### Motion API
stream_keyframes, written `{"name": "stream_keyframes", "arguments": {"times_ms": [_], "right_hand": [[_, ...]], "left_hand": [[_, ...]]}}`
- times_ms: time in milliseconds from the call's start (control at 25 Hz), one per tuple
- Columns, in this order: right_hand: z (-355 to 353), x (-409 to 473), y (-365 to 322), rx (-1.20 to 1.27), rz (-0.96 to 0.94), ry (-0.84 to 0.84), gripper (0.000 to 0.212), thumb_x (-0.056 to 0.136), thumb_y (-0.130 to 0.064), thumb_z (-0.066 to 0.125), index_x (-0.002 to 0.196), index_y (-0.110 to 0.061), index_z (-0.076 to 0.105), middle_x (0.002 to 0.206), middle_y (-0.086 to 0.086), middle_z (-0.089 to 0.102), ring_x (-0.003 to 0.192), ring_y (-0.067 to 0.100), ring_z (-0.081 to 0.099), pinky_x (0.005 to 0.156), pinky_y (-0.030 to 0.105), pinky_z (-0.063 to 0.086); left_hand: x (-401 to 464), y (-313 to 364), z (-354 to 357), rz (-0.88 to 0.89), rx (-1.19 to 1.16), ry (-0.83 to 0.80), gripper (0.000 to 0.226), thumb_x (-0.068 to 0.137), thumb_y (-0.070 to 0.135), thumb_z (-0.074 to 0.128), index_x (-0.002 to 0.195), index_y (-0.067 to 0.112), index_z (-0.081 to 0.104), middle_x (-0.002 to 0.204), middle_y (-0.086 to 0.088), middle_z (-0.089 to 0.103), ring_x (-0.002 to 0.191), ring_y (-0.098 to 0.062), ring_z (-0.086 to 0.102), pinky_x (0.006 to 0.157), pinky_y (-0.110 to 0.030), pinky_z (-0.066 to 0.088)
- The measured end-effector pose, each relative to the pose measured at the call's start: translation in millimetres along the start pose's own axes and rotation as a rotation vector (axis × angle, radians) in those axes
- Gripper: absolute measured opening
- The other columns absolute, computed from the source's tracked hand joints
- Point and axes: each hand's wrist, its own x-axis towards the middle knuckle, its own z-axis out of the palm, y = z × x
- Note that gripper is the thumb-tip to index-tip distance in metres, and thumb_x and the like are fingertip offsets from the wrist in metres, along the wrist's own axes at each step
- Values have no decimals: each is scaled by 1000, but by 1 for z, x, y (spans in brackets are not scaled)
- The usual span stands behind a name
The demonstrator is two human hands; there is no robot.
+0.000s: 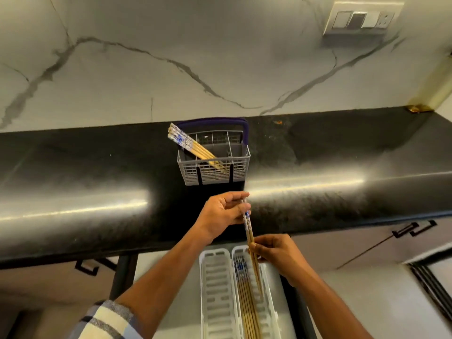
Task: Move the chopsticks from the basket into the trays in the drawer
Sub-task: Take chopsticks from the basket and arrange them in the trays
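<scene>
Right then, your left hand (221,211) pinched the patterned top end of a pair of chopsticks (250,237) between thumb and fingertips, the other fingers loosely curled, while your right hand (276,253) gripped the same pair lower down on the plain wooden shafts. You held the pair at a slant over the front edge of the black countertop (97,167), its lower ends reaching down over the right tray (265,302). That white slotted tray already had several chopsticks (247,304) lying lengthwise in it, patterned ends towards the counter. Just beside it on your left, touching along its side, sat a second white tray (215,294) with nothing visible in it. Both trays lay in the open drawer (183,285) below the counter edge. Further back on the countertop stood the grey cutlery basket (212,167) with its dark blue handle (212,122), and a small bunch of chopsticks (190,146) leaned in it, blue-and-white tops sticking out over its left rim. Behind it rose the veined marble wall (171,57), with a switch plate (362,18) at the upper right. A striped sleeve (107,321) covered your left forearm
</scene>
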Motion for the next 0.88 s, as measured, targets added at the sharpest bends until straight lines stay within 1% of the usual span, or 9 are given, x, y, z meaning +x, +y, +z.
{"name": "stream_keyframes", "arguments": {"times_ms": [80,120,200,280,360,440,600,720,880], "right_hand": [[4,-13,35,-12,103,35,14,93,-23,65,91,-25,79,90,1,78,84,16,74,82,38,59],[8,-18,51,-24,171,57,15,92,-23,65,88,-26,79,89,1,78,84,16,74,83,41,59],[17,-25,77,-67,281,105,17,91,-25,66,81,-27,80,85,-1,78,82,17,74,83,45,60],[28,-28,94,-153,323,179,19,91,-26,67,76,-26,80,78,-3,77,77,17,74,78,42,61],[41,-25,104,-285,338,217,22,92,-21,65,74,-22,78,73,-3,75,69,13,72,70,32,61],[53,-18,109,-446,368,215,22,95,-17,60,78,-20,74,74,-2,72,67,10,69,66,25,60],[70,4,108,-747,441,232,14,99,-16,53,99,-16,66,94,0,69,85,13,67,80,28,58],[77,21,105,-810,484,219,13,100,-18,51,105,-15,63,103,2,68,92,15,67,83,28,57],[82,35,111,-818,564,228,15,99,-24,55,104,-13,63,102,4,70,90,17,70,81,28,59]], "left_hand": [[-9,-29,-3,-57,45,4,41,91,11,68,130,18,57,111,-13,74,105,-20,71,90,-35,59],[-14,-43,-7,-76,48,29,41,92,13,68,131,21,56,111,-11,75,105,-17,72,90,-32,59],[-26,-70,-16,-111,22,94,37,92,15,68,128,18,59,108,-10,75,102,-16,73,86,-28,60],[-39,-93,-27,-156,25,140,31,93,15,66,124,15,62,106,-10,76,99,-16,74,83,-26,60],[-50,-112,-36,-194,38,166,29,94,16,65,122,12,64,106,-9,76,98,-17,74,82,-26,60],[-58,-123,-44,-221,25,194,27,94,16,65,121,11,65,105,-8,77,97,-18,75,82,-26,60],[-67,-134,-53,-249,-33,230,27,93,16,66,119,9,66,105,-9,77,97,-19,75,79,-25,60],[-71,-137,-54,-254,-32,251,25,93,17,66,118,11,67,102,-8,77,96,-19,75,78,-24,61],[-79,-141,-61,-262,-57,260,24,94,15,64,118,12,66,102,-8,77,96,-19,75,79,-25,61]]}}
